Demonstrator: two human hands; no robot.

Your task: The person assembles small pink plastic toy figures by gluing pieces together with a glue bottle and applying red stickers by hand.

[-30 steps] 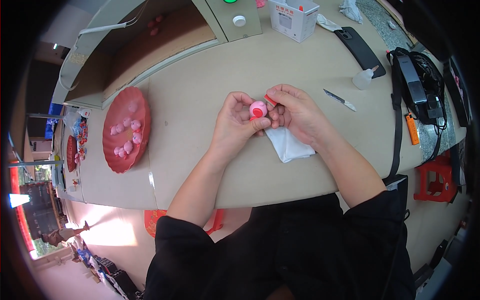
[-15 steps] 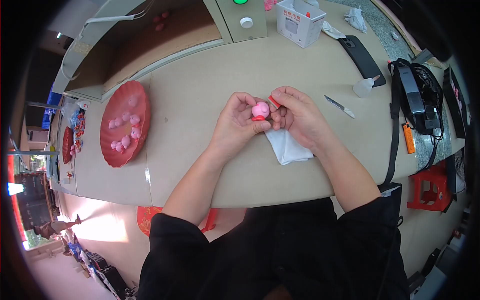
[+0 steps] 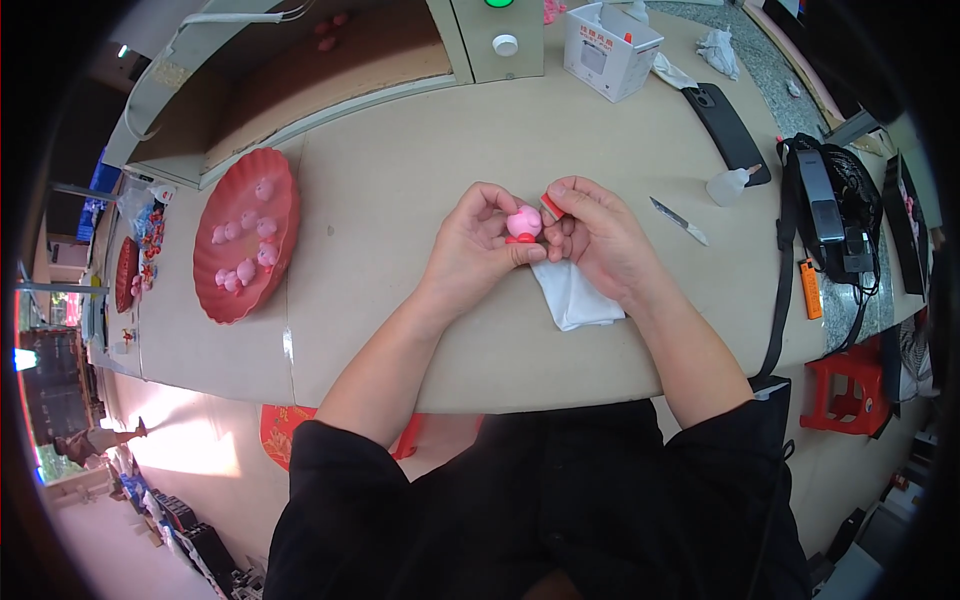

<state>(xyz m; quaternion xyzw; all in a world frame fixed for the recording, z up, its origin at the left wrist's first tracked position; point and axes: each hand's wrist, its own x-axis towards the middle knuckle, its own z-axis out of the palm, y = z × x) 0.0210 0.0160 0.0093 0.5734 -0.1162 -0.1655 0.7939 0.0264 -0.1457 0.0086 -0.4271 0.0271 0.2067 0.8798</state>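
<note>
Between the thumb and fingers of my left hand (image 3: 468, 238) sits a small round pink figurine (image 3: 523, 222) with red feet at its base. My right hand (image 3: 600, 240) pinches a small block with red and greyish layers (image 3: 552, 207), just to the right of the figurine. The hands are close together, and the right fingertips reach near the figurine's side; whether they touch it I cannot tell. Beneath the hands a folded white cloth (image 3: 578, 298) lies on the table (image 3: 370, 200).
At left, a red scalloped plate (image 3: 285, 215) holds several pink figurines. A craft knife (image 3: 679, 221), a white squeeze bottle (image 3: 727, 187), a black phone (image 3: 722, 125) and a white box (image 3: 606, 60) stand or lie at right. An open-fronted cabinet (image 3: 498, 62) stands at the back.
The whole view has shifted slightly. The figurine has turned a little in my left fingers, while both hands keep nearly the same pose and grip.
</note>
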